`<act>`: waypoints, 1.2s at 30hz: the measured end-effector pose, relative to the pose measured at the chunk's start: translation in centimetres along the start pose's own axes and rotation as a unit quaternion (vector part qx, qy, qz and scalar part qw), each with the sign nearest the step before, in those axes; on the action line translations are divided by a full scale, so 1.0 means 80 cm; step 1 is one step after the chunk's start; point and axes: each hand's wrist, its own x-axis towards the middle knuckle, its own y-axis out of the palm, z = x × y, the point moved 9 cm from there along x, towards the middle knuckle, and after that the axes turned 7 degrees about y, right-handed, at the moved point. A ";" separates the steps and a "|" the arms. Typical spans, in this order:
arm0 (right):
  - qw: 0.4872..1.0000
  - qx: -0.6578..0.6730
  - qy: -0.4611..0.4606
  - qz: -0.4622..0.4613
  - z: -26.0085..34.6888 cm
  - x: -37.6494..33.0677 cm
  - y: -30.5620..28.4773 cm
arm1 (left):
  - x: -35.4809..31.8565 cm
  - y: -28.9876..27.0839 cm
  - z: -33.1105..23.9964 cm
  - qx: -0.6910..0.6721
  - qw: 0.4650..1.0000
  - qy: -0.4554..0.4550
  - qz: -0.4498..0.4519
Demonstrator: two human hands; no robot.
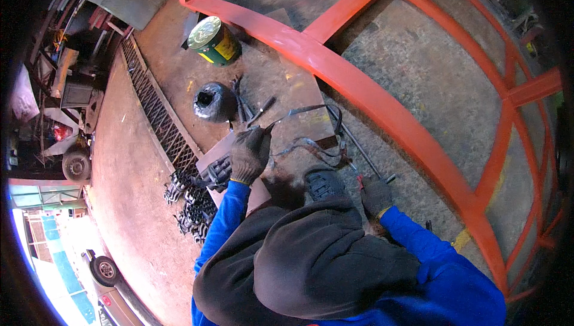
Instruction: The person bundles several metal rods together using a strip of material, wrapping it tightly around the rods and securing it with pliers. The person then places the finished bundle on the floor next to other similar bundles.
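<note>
Working over stained concrete (pixel 128 161) — gloved hands (pixel 250 154), red frame (pixel 359 87) right, grating (pixel 149 96) left

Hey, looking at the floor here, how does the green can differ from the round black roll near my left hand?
The can is green with yellow patches; the roll is black and shiny.
The can's top is covered by a pale metallic lid, while the roll shows a dark hole in its middle.
Both are round and rest on the floor.
</note>
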 end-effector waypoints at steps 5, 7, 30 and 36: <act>0.998 -0.060 0.008 -0.009 -0.004 0.000 0.004 | -0.006 0.007 0.014 -0.001 0.999 -0.027 0.026; 0.996 -0.069 0.043 0.028 -0.008 0.007 0.003 | -0.009 0.012 0.026 -0.010 0.998 -0.042 0.044; 0.801 0.461 -0.118 0.363 0.147 0.032 -0.058 | -0.025 0.027 0.067 -0.187 0.959 -0.196 0.079; 0.854 0.271 -0.432 0.099 0.200 0.099 0.018 | -0.004 0.032 0.052 -0.213 0.953 -0.185 0.109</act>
